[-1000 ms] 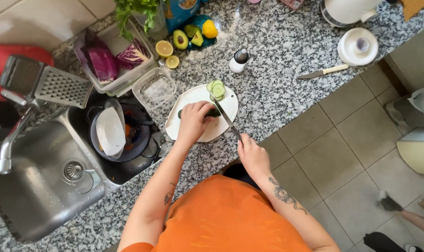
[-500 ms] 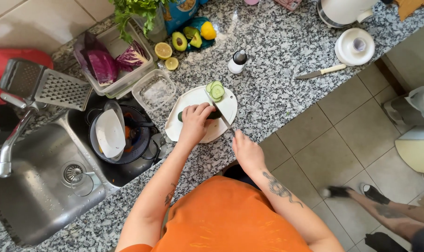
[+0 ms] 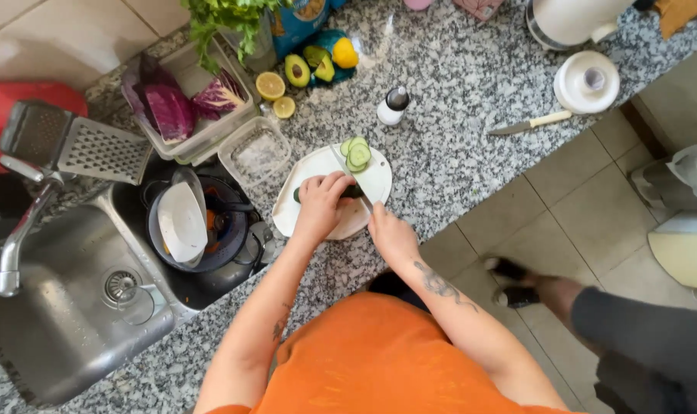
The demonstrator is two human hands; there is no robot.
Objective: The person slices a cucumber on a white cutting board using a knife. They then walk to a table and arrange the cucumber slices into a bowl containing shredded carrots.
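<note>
Slicing on the granite desk (image 3: 456, 161), everything referenced to the white cutting board (image 3: 375, 184). Sink (image 3: 64, 330) well left of board, tub of red cabbage (image 3: 172, 107) up-left. Left hand (image 3: 321, 203) over board centre, grip clamped on the cucumber (image 3: 351, 192). Right hand (image 3: 390, 234) at board's lower right edge, grip closed around the knife (image 3: 354, 182). Cut slices (image 3: 356, 153) stacked at board's far edge.

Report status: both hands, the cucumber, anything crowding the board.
Left hand pinning cucumber on white board. Right hand holds knife, blade at cut end. Slices stacked at far edge; clear container alongside.
</note>
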